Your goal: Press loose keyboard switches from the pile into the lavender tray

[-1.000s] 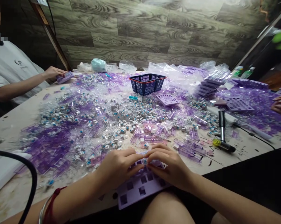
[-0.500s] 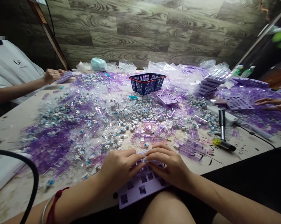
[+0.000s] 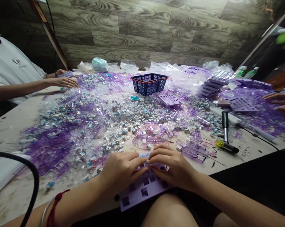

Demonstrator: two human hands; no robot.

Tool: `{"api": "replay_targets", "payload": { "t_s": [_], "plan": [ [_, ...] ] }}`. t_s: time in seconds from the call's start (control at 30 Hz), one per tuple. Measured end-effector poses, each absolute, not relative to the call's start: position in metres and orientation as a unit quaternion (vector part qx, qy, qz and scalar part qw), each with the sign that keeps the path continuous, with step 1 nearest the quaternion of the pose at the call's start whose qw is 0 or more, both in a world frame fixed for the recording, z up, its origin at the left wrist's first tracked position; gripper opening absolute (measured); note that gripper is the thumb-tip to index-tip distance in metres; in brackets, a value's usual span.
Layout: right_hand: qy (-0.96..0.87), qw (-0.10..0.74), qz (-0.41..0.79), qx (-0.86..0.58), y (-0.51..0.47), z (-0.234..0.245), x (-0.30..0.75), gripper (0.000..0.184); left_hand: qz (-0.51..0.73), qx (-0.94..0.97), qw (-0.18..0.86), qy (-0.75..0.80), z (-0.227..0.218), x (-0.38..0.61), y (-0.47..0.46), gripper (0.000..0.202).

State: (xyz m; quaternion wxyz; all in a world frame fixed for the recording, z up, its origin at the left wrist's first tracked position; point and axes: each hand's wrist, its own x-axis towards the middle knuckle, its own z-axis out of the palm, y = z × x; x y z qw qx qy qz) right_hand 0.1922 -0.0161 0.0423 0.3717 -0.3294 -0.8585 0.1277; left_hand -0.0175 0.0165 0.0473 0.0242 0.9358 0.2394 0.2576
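Observation:
A light purple panel with square holes (image 3: 154, 188) lies tilted at the table's front edge, close to my knee. My left hand (image 3: 123, 167) rests over its left part, thumb and forefinger pinched. From the other side my right hand (image 3: 173, 162) bends over the panel, its fingertips meeting the left ones. Between the fingertips a small pale bluish part (image 3: 147, 161) shows, mostly covered by the fingers. Pale blue pieces sit in the panel's far edge beside the fingers. Loose small white-and-blue switches (image 3: 118, 143) and clear purple pieces (image 3: 147, 138) lie just beyond my hands.
A dark blue basket (image 3: 145, 85) stands mid-table. To the right lie a hammer (image 3: 225, 132), a yellow-handled tool (image 3: 220, 143) and more purple panels (image 3: 241, 104). A black cable (image 3: 35, 176) arches at left. Co-workers' hands (image 3: 66, 82) work at both sides.
My hands stay at the same spot on the panel, with slight finger shifts. The left co-worker's hand has moved right toward the pile; the right co-worker's hands have shifted slightly.

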Motion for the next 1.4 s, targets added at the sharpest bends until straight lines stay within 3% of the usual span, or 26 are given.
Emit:
{"api": "replay_targets", "payload": {
  "t_s": [0.17,0.63,1.0,1.23,1.4],
  "plan": [
    [-0.842,0.407,0.112,-0.337,-0.016,0.044,0.191,0.011,0.284,0.928,0.025,0.241,0.048,-0.017,0.018,0.029],
    [-0.860,0.372,0.129,-0.325,-0.012,0.045,0.192,0.003,0.283,0.919,0.050,0.268,0.045,-0.016,0.015,0.027],
    [-0.893,0.254,0.158,-0.337,-0.013,0.065,0.187,0.026,0.228,0.924,0.092,0.292,0.045,-0.013,0.011,0.033],
    [-0.935,0.091,0.053,-0.338,-0.009,0.083,0.172,0.028,0.263,0.931,0.024,0.250,0.050,-0.009,0.004,0.045],
    [-0.937,0.084,0.023,-0.337,-0.005,0.085,0.162,0.036,0.266,0.940,-0.019,0.213,0.049,-0.009,0.001,0.044]
  ]
}}
